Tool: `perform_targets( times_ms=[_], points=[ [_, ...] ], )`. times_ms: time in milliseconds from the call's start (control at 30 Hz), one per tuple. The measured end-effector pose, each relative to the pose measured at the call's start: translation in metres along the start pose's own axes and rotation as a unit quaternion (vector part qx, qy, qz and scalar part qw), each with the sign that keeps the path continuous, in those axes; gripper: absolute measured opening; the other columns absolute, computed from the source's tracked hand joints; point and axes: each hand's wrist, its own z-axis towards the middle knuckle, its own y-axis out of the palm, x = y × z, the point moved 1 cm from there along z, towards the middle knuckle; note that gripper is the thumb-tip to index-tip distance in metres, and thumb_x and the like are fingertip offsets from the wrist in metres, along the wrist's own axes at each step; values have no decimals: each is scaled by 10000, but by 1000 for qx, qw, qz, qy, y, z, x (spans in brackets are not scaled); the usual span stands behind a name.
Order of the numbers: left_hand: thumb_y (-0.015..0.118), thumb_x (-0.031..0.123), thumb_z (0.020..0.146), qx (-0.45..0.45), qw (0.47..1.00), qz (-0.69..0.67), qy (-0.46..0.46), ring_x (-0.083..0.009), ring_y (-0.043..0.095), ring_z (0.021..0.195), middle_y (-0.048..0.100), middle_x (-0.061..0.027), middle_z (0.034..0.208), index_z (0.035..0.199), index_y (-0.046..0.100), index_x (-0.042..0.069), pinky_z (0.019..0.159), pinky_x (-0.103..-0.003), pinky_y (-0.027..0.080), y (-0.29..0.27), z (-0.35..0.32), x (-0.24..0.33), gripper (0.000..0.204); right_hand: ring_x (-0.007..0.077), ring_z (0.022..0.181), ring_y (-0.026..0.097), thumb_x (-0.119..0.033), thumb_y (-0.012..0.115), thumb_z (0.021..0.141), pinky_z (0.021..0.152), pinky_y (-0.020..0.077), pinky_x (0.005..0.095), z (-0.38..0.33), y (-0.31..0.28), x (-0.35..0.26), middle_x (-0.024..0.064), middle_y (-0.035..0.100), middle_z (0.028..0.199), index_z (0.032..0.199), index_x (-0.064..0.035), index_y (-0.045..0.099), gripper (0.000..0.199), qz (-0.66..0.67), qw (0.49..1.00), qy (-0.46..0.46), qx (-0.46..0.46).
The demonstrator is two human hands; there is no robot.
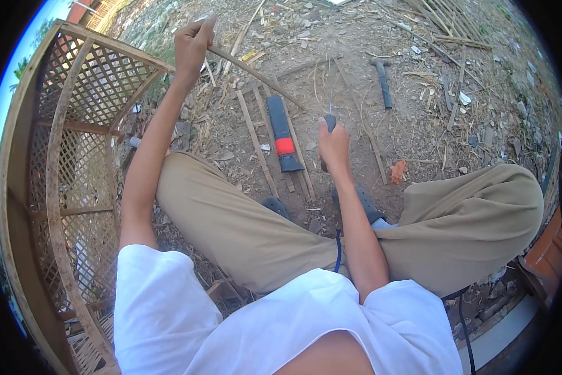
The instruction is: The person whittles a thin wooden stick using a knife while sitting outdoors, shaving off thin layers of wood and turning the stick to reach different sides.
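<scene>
Clasping a wooden stick (256,75) in our left hand (194,47), we hold a dark-handled blade (330,118) in our closed right hand (335,146), the stick slanting above the littered ground (428,134) toward the blade.

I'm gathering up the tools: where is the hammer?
In the head view, the hammer lies on the ground right of centre, above and to the right of the right hand.

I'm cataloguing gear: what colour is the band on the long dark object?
The band is red, best seen in the head view.
</scene>
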Motion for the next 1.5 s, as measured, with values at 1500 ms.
perform_targets(
  times_ms=[1500],
  points=[
    [461,284,1083,60,918,-378,-105,-122,111,511,137,28,536,582,220,173,527,-329,171,33,-25,34,567,551,792,653,-324,522,1073,708,492,598,-72,78,-99,338,652,785,1037,91,535,416,80,971,-153,-168]
  ],
)
